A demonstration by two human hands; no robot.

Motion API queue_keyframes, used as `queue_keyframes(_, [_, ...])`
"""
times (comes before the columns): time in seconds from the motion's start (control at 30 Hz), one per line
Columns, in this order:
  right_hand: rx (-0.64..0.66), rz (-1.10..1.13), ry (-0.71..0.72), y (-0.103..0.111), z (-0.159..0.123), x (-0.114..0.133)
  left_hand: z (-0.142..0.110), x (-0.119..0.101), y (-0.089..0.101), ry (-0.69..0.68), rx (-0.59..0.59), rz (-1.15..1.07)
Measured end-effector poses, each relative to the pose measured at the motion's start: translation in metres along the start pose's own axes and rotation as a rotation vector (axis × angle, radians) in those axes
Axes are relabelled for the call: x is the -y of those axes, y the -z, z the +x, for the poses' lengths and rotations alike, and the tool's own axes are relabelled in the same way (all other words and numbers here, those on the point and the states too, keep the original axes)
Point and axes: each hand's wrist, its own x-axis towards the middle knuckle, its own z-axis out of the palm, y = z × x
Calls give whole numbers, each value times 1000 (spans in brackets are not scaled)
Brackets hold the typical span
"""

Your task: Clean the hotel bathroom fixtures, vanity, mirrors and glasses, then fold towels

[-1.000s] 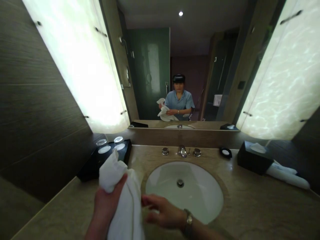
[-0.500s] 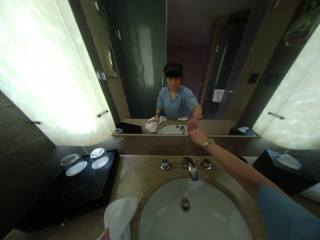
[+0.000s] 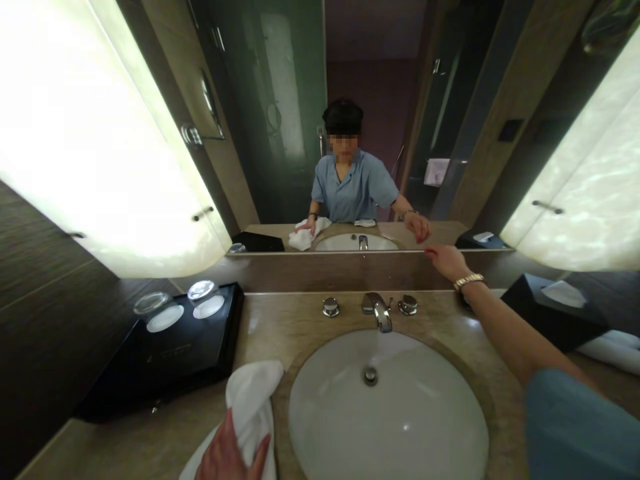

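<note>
**Head view: towel under the left hand at the near edge, right hand far out at the mirror ledge**

Head camera looks down on a stone bench [image 3: 295,320] with a round white sink [image 3: 425,413] sunk into its middle and a wide mirror [image 3: 360,133] behind it. A black tray [image 3: 165,360] with upturned glasses sits to the left, a dark tissue box [image 3: 555,313] to the right. The white towel [image 3: 253,400] lies bunched on the bench just left of the sink rim, its long axis running from the near edge away toward the tray. The left hand [image 3: 227,457] rests flat on the towel's near end, fingers spread and pressing rather than closed around it. The right hand [image 3: 447,261] is stretched well away across the sink, fingers loosely extended and touching the ledge under the mirror, holding nothing that can be seen. A faucet [image 3: 379,310] with two knobs stands between the two hands. The left hand is thus the one on the towel; the right is well apart from it.
</note>
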Motion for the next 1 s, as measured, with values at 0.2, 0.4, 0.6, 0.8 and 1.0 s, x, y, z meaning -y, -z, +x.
queue_keyframes(0.2, [550,212,205,-60,-215,53,25,-22,76,298,63,-674])
queue_keyframes(0.4, [1023,188,479,-204,-419,142,64,3,206,77,-481,-949])
queue_keyframes(0.6, [1007,23,457,-224,-418,146,110,22,215,20,-432,-210])
queue_keyframes(0.8, [917,63,541,-204,-422,149,-41,28,91,36,-34,-79])
queue_keyframes(1.0, [1039,138,754,-218,-462,174,-97,91,58,171,-46,52])
